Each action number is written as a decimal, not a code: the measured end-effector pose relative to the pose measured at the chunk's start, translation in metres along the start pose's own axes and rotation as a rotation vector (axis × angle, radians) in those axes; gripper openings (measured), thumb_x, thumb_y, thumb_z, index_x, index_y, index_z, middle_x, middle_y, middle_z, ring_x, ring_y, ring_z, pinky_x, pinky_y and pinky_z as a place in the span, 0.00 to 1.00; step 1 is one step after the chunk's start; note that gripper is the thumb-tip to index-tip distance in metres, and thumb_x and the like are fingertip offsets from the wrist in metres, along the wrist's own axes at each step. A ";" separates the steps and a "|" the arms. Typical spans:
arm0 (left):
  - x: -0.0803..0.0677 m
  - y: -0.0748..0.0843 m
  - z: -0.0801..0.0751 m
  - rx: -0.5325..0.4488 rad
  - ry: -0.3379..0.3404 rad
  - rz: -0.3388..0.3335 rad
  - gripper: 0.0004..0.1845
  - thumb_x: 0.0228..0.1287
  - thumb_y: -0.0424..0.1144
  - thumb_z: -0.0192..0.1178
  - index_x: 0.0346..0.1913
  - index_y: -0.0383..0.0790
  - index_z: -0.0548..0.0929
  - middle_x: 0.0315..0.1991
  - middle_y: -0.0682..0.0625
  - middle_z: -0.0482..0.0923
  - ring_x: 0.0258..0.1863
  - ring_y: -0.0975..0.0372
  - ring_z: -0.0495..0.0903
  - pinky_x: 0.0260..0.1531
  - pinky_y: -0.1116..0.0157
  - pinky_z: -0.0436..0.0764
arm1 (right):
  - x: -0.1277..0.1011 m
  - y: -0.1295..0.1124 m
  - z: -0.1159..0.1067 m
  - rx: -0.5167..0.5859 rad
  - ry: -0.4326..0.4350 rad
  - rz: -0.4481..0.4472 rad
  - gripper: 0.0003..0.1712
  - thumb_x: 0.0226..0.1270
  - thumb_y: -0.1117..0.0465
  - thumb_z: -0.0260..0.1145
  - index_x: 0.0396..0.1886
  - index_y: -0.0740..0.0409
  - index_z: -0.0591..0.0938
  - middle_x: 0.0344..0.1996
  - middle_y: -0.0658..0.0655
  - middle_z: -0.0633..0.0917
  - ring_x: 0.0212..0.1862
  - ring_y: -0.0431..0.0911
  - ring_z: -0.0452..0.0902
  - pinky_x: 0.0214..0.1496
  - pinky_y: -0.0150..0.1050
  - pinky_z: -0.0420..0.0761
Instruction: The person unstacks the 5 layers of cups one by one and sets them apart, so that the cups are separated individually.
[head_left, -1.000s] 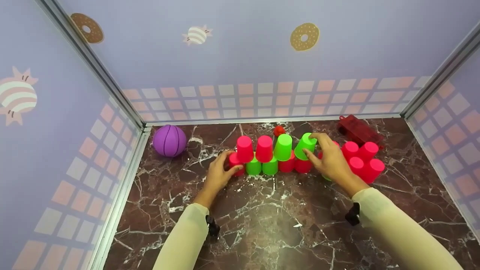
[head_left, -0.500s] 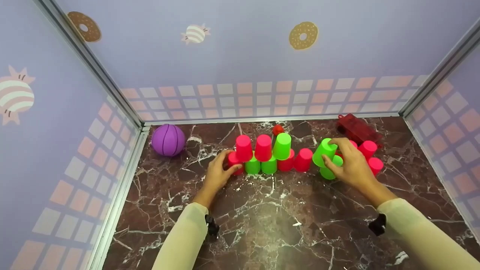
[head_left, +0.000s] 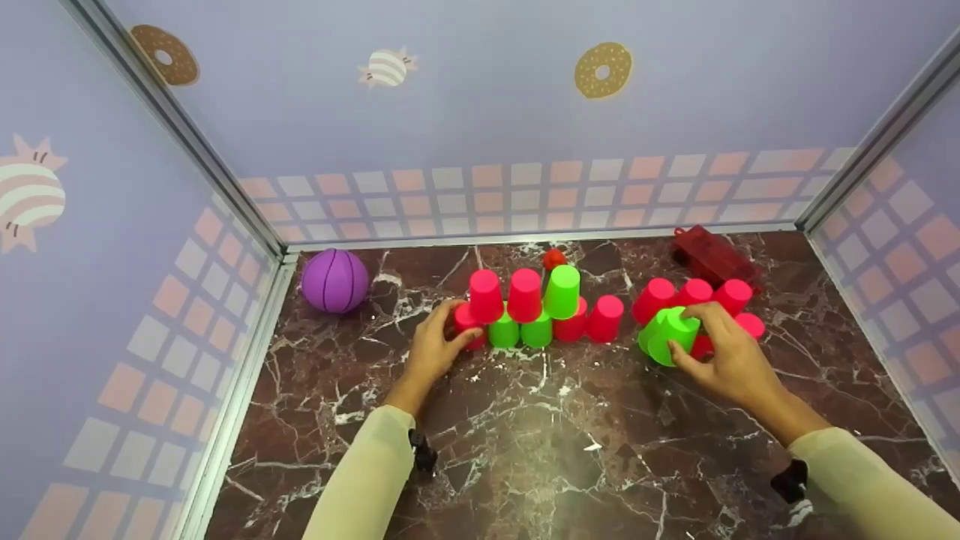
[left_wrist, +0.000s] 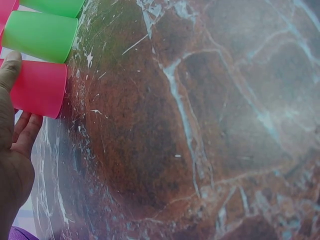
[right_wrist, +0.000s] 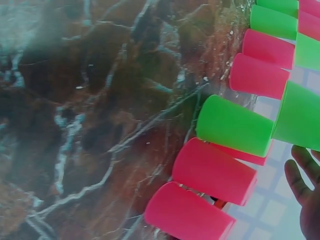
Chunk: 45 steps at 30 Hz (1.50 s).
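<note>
Upside-down cups stand in a two-level row in the head view. At its left end my left hand (head_left: 433,343) grips a pink cup (left_wrist: 40,90), thumb in front and fingers behind. Two green cups (head_left: 503,334) and two pink cups (head_left: 604,319) continue the lower level. Above sit two pink cups (head_left: 525,295) and one green cup (head_left: 562,292). To the right, my right hand (head_left: 739,367) holds another green cup (head_left: 676,339), which overlaps a second green cup (head_left: 651,330) in the head view. The right wrist view shows the held cup's side above a standing green cup (right_wrist: 235,125).
Several pink cups (head_left: 733,295) cluster behind the right hand. A dark red translucent box-like object (head_left: 712,256) lies behind them. At the back stands a small red object (head_left: 554,259). A purple ball (head_left: 335,280) rests at the back left, and patterned walls (head_left: 480,112) enclose the marbled tabletop (head_left: 540,450).
My right hand has taken the green cup off the upper level's right end, carrying it right and down to the other green cup. The left hand has stayed at its pink cup.
</note>
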<state>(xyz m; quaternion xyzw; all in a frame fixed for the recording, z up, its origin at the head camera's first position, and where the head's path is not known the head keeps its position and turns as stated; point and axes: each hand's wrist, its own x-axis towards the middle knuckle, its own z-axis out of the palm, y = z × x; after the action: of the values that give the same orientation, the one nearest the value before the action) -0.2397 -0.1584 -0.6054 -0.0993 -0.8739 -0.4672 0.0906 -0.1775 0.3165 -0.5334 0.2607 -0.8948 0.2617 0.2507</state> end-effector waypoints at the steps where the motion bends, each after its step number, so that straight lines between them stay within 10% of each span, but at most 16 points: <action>1: 0.000 0.000 0.000 -0.001 -0.002 -0.002 0.34 0.63 0.47 0.80 0.69 0.38 0.81 0.61 0.38 0.89 0.62 0.46 0.89 0.65 0.48 0.88 | -0.002 0.001 0.000 0.000 0.003 -0.006 0.28 0.57 0.66 0.81 0.56 0.64 0.81 0.48 0.60 0.86 0.40 0.47 0.80 0.42 0.30 0.79; 9: -0.002 -0.001 -0.001 0.020 0.011 -0.010 0.35 0.63 0.48 0.81 0.69 0.38 0.82 0.63 0.38 0.88 0.63 0.45 0.88 0.67 0.46 0.86 | -0.025 0.006 0.009 -0.015 -0.053 0.036 0.31 0.55 0.69 0.83 0.55 0.65 0.77 0.44 0.60 0.82 0.39 0.42 0.78 0.40 0.25 0.80; 19: -0.003 -0.001 0.001 -0.013 0.007 -0.005 0.35 0.64 0.45 0.81 0.69 0.35 0.81 0.64 0.36 0.87 0.65 0.44 0.88 0.68 0.48 0.86 | -0.043 0.012 0.019 -0.032 -0.164 0.127 0.31 0.54 0.69 0.85 0.53 0.66 0.76 0.40 0.59 0.83 0.37 0.51 0.81 0.39 0.52 0.85; 33: -0.004 -0.001 0.001 0.002 0.009 -0.010 0.35 0.63 0.47 0.81 0.69 0.38 0.81 0.63 0.37 0.87 0.64 0.44 0.88 0.67 0.47 0.86 | -0.046 0.012 0.021 -0.020 -0.198 0.112 0.31 0.55 0.69 0.87 0.53 0.64 0.77 0.41 0.56 0.83 0.32 0.39 0.71 0.34 0.40 0.79; 45: -0.002 0.000 0.000 0.031 0.011 -0.018 0.34 0.63 0.49 0.81 0.69 0.41 0.82 0.65 0.38 0.87 0.66 0.44 0.87 0.71 0.45 0.83 | -0.041 0.012 0.012 -0.048 -0.233 0.138 0.30 0.63 0.62 0.84 0.58 0.63 0.78 0.47 0.58 0.84 0.38 0.50 0.81 0.41 0.52 0.86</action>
<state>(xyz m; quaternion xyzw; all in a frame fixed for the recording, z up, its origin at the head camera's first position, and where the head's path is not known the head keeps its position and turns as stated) -0.2381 -0.1584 -0.6057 -0.0877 -0.8814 -0.4548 0.0928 -0.1584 0.3314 -0.5703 0.2212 -0.9397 0.2246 0.1327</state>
